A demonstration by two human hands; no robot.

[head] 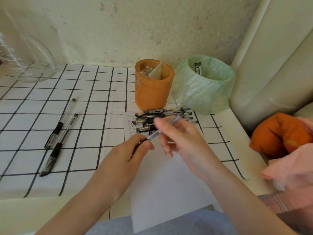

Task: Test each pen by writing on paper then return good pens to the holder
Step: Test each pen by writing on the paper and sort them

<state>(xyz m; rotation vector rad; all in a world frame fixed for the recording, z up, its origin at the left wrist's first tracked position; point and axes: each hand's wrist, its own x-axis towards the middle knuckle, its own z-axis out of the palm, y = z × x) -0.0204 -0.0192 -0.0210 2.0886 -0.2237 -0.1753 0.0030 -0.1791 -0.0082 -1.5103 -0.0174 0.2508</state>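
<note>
The right hand (179, 138) pinches a pen (174, 120) while the left hand (130, 150) pinches its dark cap (142, 141), seemingly uncapping it. Next, the tip must reach the paper (169, 175).

The pen holder (153, 87) stands at the tabletop's (94, 92) back, a lined bin (205, 89) just right of it with two pens (197, 68) inside. A pile of pens (162, 116) lies before the holder on the paper (169, 180), beneath the held pen (155, 134); two loose pens (56, 133) lie well left.
</note>
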